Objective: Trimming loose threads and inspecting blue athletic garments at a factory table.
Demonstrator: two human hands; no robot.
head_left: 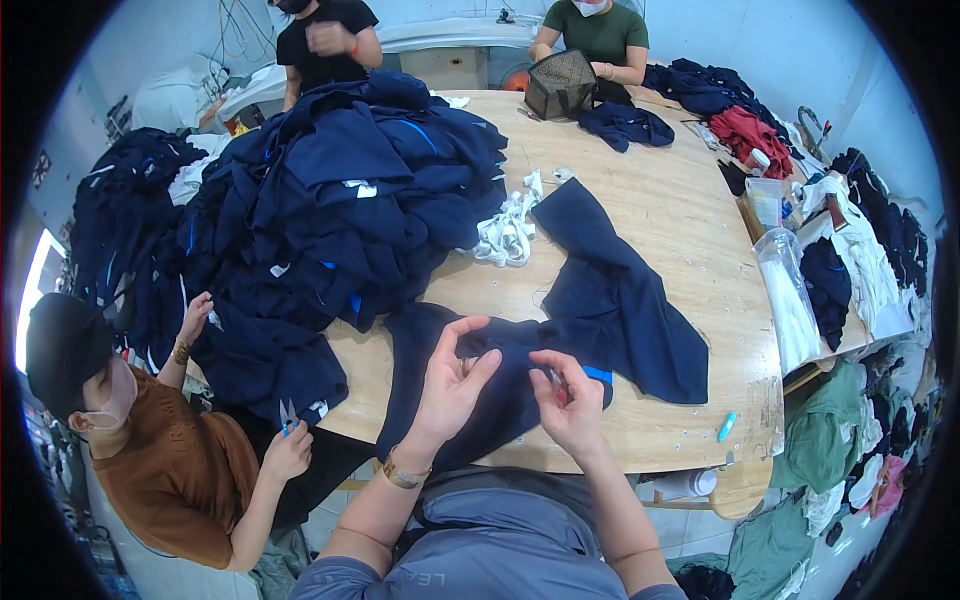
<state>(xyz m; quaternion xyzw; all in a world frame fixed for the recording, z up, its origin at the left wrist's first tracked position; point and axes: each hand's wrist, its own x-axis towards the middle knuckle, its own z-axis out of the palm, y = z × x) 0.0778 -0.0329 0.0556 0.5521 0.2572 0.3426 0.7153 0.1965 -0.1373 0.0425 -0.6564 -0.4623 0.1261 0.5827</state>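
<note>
A dark navy garment (645, 320) lies spread on the table in front of me, with a bright blue strip (597, 374) near my right hand. Over its near part is my left hand (455, 385), thumb and forefinger apart in a curve and no object visible in them. My right hand (570, 405) is curled closed just to the right of it, above the same cloth. Something small with a bit of red shows between its fingers, too hidden to name.
A large heap of navy garments (340, 190) covers the left of the wooden table (690, 230). White strips (510, 230) lie beside it. A light-blue small tool (727, 427) rests near the right edge. A co-worker at left holds scissors (289, 415); two people stand across the table.
</note>
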